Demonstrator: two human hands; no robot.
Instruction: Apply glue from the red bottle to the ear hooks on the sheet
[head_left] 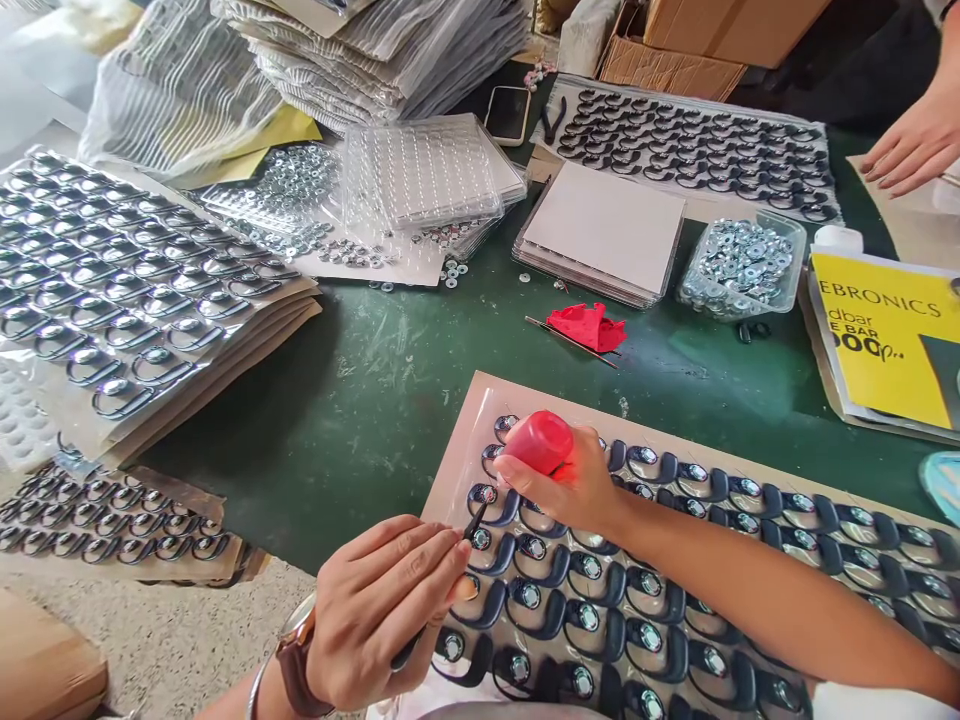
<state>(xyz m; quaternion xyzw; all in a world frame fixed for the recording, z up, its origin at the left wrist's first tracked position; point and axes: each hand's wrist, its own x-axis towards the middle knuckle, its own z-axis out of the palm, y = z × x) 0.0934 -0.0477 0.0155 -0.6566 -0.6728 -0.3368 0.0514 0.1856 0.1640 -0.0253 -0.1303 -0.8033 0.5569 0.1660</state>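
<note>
Nearby, yellow label (pixel 885 345) reading "EBRONICS", partly cropped

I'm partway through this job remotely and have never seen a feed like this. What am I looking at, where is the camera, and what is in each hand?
There is no machine here: a person works with two bare hands, and the single picture comes from a camera on their head, looking forward and down.

The left hand, with a brown wristwatch, pinches a thin dark pointed tool whose tip rests on a part. The right hand holds a small red plastic bottle.

Both work over a cardboard sheet of dark curved parts with shiny metal centres on a green table. To the left lie stacks of similar filled sheets. Farther back are a clear tray of silver washers, a red crumpled scrap, a yellow printed card and a phone. Another person's hand rests at the upper right.
</note>
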